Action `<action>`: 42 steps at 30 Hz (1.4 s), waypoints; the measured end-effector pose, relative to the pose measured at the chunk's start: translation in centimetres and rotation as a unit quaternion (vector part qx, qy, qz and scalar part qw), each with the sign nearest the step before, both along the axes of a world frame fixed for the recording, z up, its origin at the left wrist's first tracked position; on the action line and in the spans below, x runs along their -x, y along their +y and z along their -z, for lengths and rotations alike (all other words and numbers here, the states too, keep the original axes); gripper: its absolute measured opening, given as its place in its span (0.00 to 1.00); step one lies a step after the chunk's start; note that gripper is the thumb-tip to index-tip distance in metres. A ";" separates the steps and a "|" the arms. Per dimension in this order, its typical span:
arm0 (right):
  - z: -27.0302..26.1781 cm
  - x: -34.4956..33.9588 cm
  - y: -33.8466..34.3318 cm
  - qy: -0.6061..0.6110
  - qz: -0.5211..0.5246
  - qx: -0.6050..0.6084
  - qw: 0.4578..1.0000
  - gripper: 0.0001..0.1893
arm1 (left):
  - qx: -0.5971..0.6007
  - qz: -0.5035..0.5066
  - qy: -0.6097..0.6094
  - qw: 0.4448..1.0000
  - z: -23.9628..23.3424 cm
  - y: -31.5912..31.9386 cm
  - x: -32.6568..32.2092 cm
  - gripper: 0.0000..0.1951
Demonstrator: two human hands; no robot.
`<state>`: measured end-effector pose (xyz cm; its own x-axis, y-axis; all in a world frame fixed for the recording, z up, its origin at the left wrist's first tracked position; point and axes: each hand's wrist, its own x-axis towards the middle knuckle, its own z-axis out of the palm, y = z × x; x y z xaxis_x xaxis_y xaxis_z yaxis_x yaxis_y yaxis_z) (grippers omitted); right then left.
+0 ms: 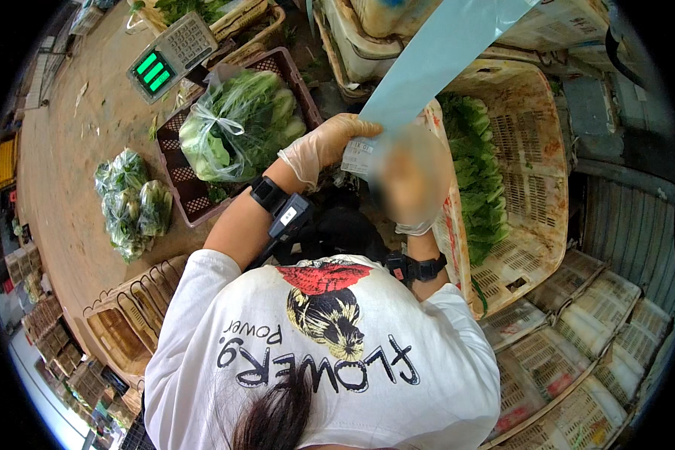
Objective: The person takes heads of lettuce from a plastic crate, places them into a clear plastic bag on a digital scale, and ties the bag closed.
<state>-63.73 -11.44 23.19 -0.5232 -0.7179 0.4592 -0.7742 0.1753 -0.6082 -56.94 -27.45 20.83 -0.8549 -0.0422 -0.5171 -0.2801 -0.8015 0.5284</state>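
My left hand [343,138], in a thin clear glove, pinches the lower end of a long strip of pale blue plastic film [433,56]. The film runs up to the top right. Beside its fingers is a small printed label [358,154]. My right hand [412,180] is close on the right; a blur hides its fingers, and only the glove cuff shows plainly. Left of my hands, a tied clear plastic bag of leafy greens [242,126] sits in a purple-brown plastic crate [194,199]. A digital scale display [171,56] stands by that crate.
A large dirty white plastic basket [531,163] with leafy greens [478,180] stands close on the right. Small bagged greens [132,205] lie on the floor at left. Tan baskets [118,332] are lower left, stacked white crates [562,349] lower right, and a white tub [365,56] ahead.
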 end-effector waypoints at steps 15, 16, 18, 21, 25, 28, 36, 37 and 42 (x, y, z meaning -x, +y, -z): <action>-2.8 -2.8 0.1 0.091 -0.161 -0.055 0.981 0.12 | 0.452 0.032 -0.097 0.886 3.3 -2.4 -0.4 0.23; -4.0 -3.5 -0.2 0.043 -0.204 -0.048 0.977 0.11 | 0.443 0.070 -0.040 0.893 5.4 -3.3 -1.3 0.26; -5.0 -4.3 -2.0 -0.110 -0.266 -0.049 0.956 0.09 | 0.388 0.025 -0.070 0.919 5.7 -3.2 -5.1 0.27; -4.4 -5.5 -6.9 -0.190 -0.321 -0.033 0.927 0.05 | 0.306 0.070 -0.139 0.939 7.8 -3.6 -12.1 0.26; 7.7 -4.8 -15.3 -0.423 -0.191 -0.046 0.884 0.07 | 0.234 -0.052 -0.199 0.950 9.0 -2.2 -21.8 0.19; 13.3 -4.9 -22.1 -0.419 -0.160 -0.099 0.888 0.11 | 0.156 -0.216 -0.261 0.928 10.2 0.3 -29.7 0.19; 9.5 -13.1 -31.7 -0.414 -0.246 -0.067 0.874 0.08 | 0.062 -0.381 -0.295 0.874 14.5 6.3 -39.4 0.16; 9.3 -13.7 -32.6 -0.436 -0.252 -0.045 0.863 0.08 | 0.049 -0.388 -0.297 0.871 14.5 6.3 -39.4 0.15; 8.5 -16.4 -34.2 -0.439 -0.260 -0.078 0.857 0.07 | -0.010 -0.434 -0.291 0.853 16.0 5.8 -40.5 0.15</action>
<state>-47.35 -45.65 14.74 -0.2090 -0.9754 -0.0701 -0.0290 0.0778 -0.9965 -16.47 -21.67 4.80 -0.1046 -0.5149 -0.8509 0.2125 -0.8474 0.4866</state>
